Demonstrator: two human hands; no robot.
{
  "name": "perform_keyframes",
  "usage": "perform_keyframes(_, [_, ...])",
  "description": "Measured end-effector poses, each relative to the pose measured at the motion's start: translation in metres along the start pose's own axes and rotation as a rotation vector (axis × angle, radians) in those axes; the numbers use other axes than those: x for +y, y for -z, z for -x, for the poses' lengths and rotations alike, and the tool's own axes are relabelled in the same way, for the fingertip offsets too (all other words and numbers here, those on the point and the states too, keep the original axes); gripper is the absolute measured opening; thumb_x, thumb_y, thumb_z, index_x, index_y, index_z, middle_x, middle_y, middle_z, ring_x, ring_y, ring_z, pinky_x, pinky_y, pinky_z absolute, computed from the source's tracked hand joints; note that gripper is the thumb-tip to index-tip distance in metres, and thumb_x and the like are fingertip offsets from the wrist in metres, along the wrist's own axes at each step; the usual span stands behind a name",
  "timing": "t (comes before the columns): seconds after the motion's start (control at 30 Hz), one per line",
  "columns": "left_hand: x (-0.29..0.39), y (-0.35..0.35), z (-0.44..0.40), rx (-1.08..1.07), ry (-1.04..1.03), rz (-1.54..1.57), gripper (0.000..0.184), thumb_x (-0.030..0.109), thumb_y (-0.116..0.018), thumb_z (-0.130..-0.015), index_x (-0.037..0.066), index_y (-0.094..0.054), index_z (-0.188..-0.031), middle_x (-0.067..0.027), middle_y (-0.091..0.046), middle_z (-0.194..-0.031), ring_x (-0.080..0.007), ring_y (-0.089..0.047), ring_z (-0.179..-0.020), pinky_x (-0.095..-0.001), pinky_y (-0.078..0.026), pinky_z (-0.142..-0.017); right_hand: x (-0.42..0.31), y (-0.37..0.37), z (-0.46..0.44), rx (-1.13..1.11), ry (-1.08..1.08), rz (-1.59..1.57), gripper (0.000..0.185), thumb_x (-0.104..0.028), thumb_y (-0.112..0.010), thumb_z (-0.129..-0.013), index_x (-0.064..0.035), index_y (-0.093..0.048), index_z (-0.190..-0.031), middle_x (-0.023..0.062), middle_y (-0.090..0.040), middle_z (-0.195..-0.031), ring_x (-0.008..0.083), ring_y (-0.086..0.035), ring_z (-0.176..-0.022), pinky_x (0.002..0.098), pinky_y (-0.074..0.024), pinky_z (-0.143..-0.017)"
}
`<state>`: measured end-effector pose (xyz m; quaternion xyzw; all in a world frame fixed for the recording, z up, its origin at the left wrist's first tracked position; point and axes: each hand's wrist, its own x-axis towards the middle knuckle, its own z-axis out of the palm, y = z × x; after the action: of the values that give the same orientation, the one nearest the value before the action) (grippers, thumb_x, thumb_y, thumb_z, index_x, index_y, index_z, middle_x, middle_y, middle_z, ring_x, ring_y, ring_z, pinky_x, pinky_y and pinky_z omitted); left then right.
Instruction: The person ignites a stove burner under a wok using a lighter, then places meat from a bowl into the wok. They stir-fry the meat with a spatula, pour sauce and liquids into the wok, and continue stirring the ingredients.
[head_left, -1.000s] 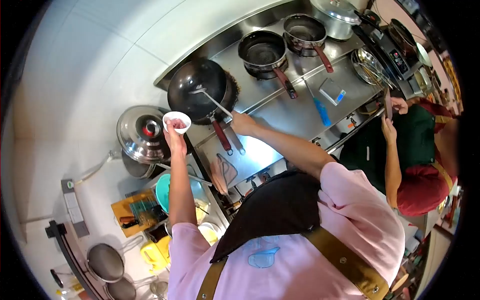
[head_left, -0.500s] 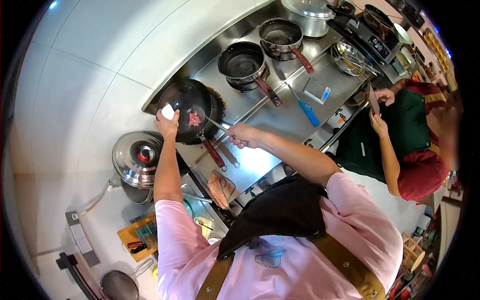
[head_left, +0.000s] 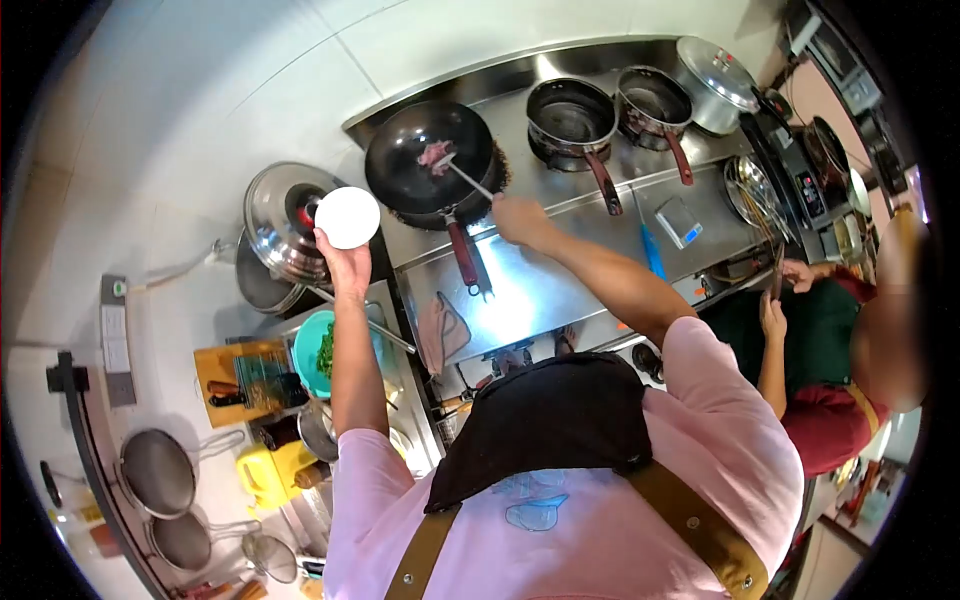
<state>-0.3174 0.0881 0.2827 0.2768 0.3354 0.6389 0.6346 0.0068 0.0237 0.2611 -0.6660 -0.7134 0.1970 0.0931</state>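
Note:
My left hand (head_left: 347,266) is closed on the rim of a small white dish (head_left: 348,218), held up left of the black wok (head_left: 405,180), near the steel pot lid. In the wok lies a small clump of pinkish raw meat (head_left: 434,153). My right hand (head_left: 521,221) grips the handle of a spatula (head_left: 472,182), whose blade touches the meat. The wok's dark red handle (head_left: 461,252) points toward me, with neither hand on it.
Right of the wok stand two black saucepans (head_left: 571,112) (head_left: 655,97) and a large lidded pot (head_left: 716,85). A co-worker (head_left: 800,350) stands at right. A domed steel lid (head_left: 285,225) and turquoise bowl of greens (head_left: 308,355) are at left. A cloth (head_left: 440,333) lies at the stove's edge.
My left hand has moved the dish away from over the wok, leftward and back. The spatula now reaches the meat, which sits higher in the wok. The camera view has turned.

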Motion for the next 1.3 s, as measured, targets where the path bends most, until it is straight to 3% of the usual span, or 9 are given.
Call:
perform_keyframes(0.1, [0.007,0.02,0.024,0.015,-0.01,0.038,0.066,0.06,-0.043,-0.097,0.013,-0.043,-0.144,-0.005,-0.048,-0.145,-0.0252,-0.045,-0.132,-0.0423,-0.034,-0.112,-0.002,0.022,-0.001,-0.165,0.043,0.062,0.025,-0.011,-0.053,-0.086,0.0037,-0.069,-0.1,0.0248,-0.069,-0.095,0.0416,-0.068,-0.089,0.0498,-0.0551,-0.074])
perform_keyframes(0.23, [0.0,0.034,0.054,0.05,-0.008,0.02,0.065,0.059,-0.041,-0.098,0.014,-0.041,-0.145,-0.0054,-0.047,-0.145,-0.0254,-0.044,-0.134,-0.0434,-0.033,-0.112,-0.011,0.031,-0.004,-0.006,-0.103,-0.022,0.025,-0.011,-0.051,-0.088,0.0016,-0.068,-0.102,0.0241,-0.069,-0.098,0.0406,-0.068,-0.089,0.051,-0.0545,-0.076])
perform_keyframes(0.47, [-0.057,0.067,0.136,0.066,0.062,0.077,0.062,0.055,-0.034,-0.101,0.01,-0.043,-0.143,-0.0083,-0.052,-0.141,-0.027,-0.048,-0.13,-0.0435,-0.038,-0.108,0.0,0.015,-0.001,-0.111,-0.032,0.058,0.024,-0.011,-0.053,-0.089,0.0,-0.069,-0.103,0.0237,-0.069,-0.1,0.0395,-0.068,-0.088,0.0495,-0.0549,-0.077])
perform_keyframes(0.67, [-0.109,0.056,0.196,0.229,0.481,0.154,0.057,0.052,-0.033,-0.101,0.011,-0.046,-0.138,-0.0084,-0.055,-0.135,-0.028,-0.053,-0.124,-0.0482,-0.041,-0.106,-0.015,0.048,0.025,-0.11,0.027,0.2,0.022,-0.01,-0.06,-0.083,-0.001,-0.072,-0.098,0.0212,-0.071,-0.095,0.038,-0.069,-0.088,0.0474,-0.056,-0.075])
perform_keyframes(0.73, [-0.147,0.079,0.195,0.144,0.478,0.127,0.053,0.05,-0.032,-0.102,0.013,-0.047,-0.137,-0.0073,-0.057,-0.131,-0.0254,-0.054,-0.122,-0.0454,-0.043,-0.102,-0.017,0.055,0.03,-0.139,0.032,0.214,0.022,-0.01,-0.06,-0.082,-0.0012,-0.072,-0.098,0.0212,-0.071,-0.095,0.038,-0.069,-0.088,0.0472,-0.0561,-0.075])
perform_keyframes(0.93, [-0.208,0.054,0.199,0.028,0.817,0.03,0.05,0.049,-0.036,-0.103,0.014,-0.047,-0.137,-0.0073,-0.056,-0.132,-0.0262,-0.056,-0.12,-0.0474,-0.046,-0.101,-0.008,0.042,-0.001,-0.067,-0.054,0.116,0.021,-0.01,-0.06,-0.082,0.0004,-0.072,-0.097,0.0217,-0.07,-0.097,0.0375,-0.07,-0.088,0.0466,-0.0562,-0.075])
perform_keyframes(1.07, [-0.238,0.03,0.192,-0.01,0.819,0.032,0.05,0.047,-0.037,-0.104,0.013,-0.042,-0.14,-0.0077,-0.055,-0.132,-0.0286,-0.057,-0.118,-0.0456,-0.047,-0.1,-0.007,0.035,0.001,-0.031,-0.015,0.155,0.021,-0.009,-0.059,-0.082,-0.0005,-0.072,-0.097,0.0213,-0.071,-0.097,0.0371,-0.07,-0.088,0.0462,-0.0562,-0.075])
perform_keyframes(1.1, [-0.253,0.034,0.187,-0.072,0.817,0.063,0.056,0.049,-0.04,-0.103,0.013,-0.034,-0.146,-0.0122,-0.049,-0.14,-0.0311,-0.051,-0.127,-0.0478,-0.043,-0.106,-0.003,0.028,-0.001,-0.073,0.022,0.201,0.021,-0.009,-0.06,-0.082,-0.0008,-0.072,-0.097,0.0211,-0.071,-0.096,0.037,-0.07,-0.088,0.0459,-0.0562,-0.075])
perform_keyframes(1.3, [-0.287,0.008,0.178,0.047,0.838,-0.109,0.057,0.047,-0.038,-0.104,0.016,-0.025,-0.15,-0.0114,-0.039,-0.147,-0.0307,-0.042,-0.134,-0.0509,-0.036,-0.111,-0.015,0.058,0.025,-0.144,0.017,0.184,0.021,-0.009,-0.055,-0.084,0.0012,-0.067,-0.098,0.0232,-0.069,-0.092,0.0408,-0.068,-0.088,0.0489,-0.0557,-0.076])
